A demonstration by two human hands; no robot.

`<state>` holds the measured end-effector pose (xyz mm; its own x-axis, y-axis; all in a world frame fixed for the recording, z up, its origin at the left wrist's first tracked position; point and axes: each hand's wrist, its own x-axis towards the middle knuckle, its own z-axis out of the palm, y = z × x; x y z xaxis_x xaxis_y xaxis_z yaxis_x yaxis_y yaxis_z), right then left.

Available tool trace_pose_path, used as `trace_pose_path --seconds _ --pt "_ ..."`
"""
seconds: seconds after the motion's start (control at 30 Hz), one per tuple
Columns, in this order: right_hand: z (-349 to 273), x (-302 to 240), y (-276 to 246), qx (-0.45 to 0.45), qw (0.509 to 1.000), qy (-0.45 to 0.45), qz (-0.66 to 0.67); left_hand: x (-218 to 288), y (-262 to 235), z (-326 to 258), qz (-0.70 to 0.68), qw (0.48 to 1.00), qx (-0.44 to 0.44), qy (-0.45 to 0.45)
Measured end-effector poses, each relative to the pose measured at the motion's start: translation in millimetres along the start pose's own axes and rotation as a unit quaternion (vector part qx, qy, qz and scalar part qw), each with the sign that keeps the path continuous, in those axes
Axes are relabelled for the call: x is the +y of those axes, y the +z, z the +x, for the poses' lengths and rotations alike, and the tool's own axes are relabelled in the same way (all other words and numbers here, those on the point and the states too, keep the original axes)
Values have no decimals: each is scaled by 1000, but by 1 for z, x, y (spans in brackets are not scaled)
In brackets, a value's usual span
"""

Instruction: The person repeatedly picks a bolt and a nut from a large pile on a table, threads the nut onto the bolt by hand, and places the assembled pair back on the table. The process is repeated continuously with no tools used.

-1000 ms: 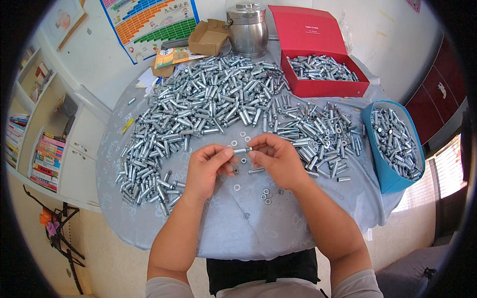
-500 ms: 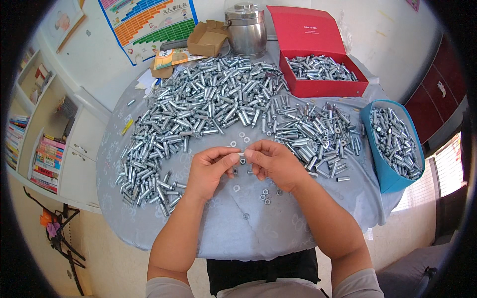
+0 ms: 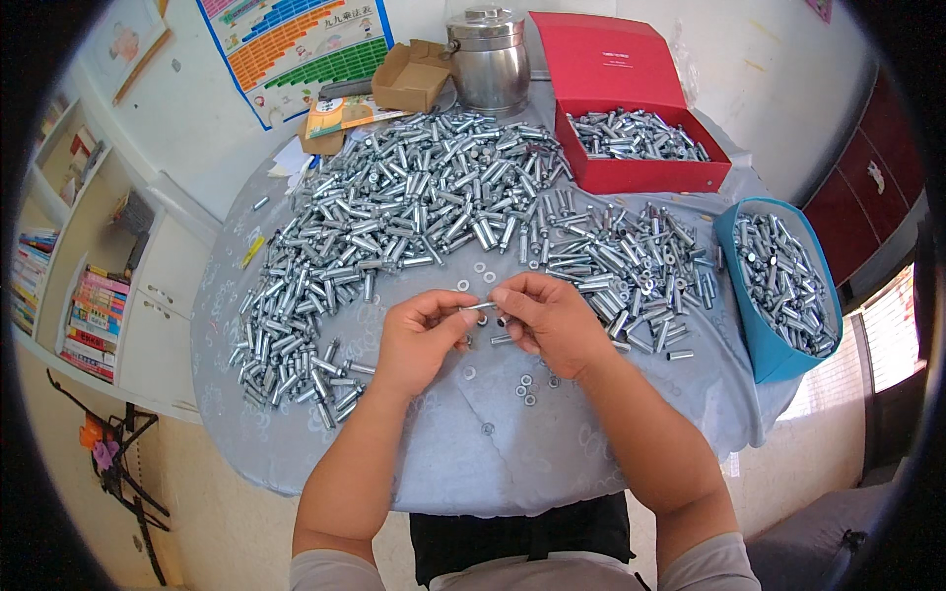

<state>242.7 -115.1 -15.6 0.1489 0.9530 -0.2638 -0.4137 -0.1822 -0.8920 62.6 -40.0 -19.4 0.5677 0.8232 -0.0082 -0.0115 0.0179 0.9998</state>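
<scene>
Left hand [image 3: 419, 335] and right hand [image 3: 547, 317] pinch one small metal bolt [image 3: 480, 306] between closed fingertips above the tabletop [image 3: 552, 463]. We judge it light, stiff and slick, best gripped at its ends.

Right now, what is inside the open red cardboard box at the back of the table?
The red cardboard box holds a heap of silver metal sleeves. The heap hides the box's floor.

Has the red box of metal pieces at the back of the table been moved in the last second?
No. The red box sits in the same spot beside the steel pot, at the table's far edge.
</scene>
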Motion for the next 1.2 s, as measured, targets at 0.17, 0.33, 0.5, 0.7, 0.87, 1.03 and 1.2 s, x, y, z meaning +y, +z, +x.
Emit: trace_pose_path --seconds 0.17,0.33,0.5,0.7,0.87,1.03,1.2 --pt "2 -9 -10 145 980 -94 -95 1 1 2 30 999 26 17" --pt "0 -24 -40 289 819 -322 -377 11 -21 0 144 987 72 14" --pt "-5 -28 -51 312 738 -338 -494 46 -37 -12 378 917 122 33" --pt "-4 -24 -46 327 663 -429 -518 79 -73 -47 608 793 -33 20" --pt "-4 -19 -29 304 660 -475 -496 65 -98 -73 612 780 -127 38" --pt "-4 -15 -24 289 679 -466 -487 61 -95 -88 610 782 -123 41" --pt "-2 -12 -22 279 686 -476 -474 55 -84 -87 679 729 -92 16"
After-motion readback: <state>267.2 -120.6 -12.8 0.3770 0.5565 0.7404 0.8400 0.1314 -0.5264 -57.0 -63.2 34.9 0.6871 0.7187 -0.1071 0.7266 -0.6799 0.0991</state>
